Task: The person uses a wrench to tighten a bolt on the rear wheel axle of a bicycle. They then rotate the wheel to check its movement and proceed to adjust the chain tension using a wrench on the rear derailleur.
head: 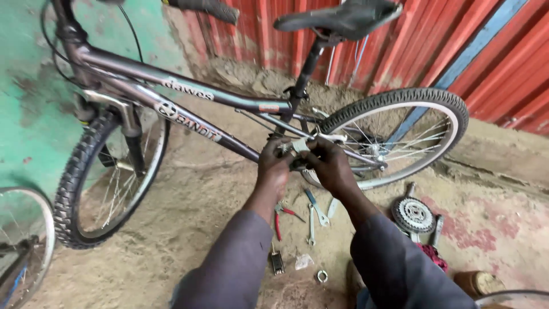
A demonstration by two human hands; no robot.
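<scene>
Head view: both hands, left [273,166] and right [331,167], grip one bicycle [189,103]; two spanners [314,213] below.

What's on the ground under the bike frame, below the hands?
Red-handled pliers, two spanners, a small nut and a chainring on the ground. The arms hide part of it.
</scene>
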